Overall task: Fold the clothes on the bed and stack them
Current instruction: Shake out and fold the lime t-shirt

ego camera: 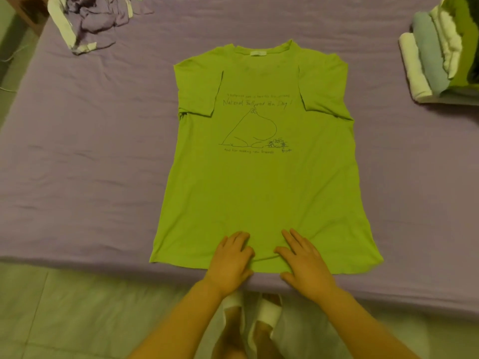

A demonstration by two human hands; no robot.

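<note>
Hem under both palms: left hand and right hand press flat, fingers straight, gripping nothing; green T-shirt lies on the bed, stretching lengthwise away toward its collar.

A: Obstacles on the bed?

B: Centre — green T-shirt, lying flat, sleeves folded in, hem at the near edge. Both hands sit on that hem: left hand, right hand, side by side with a narrow gap between them.

A: Corners?

B: Far left — crumpled purple-and-white clothes, well apart from the shirt. Far right — stack of folded clothes, raised above the sheet, also well apart.

A: Free room?

B: Bare sheet on both flanks of the shirt, wide on the left, somewhat narrower on the right; a bare strip beyond the collar between heap and stack.
</note>
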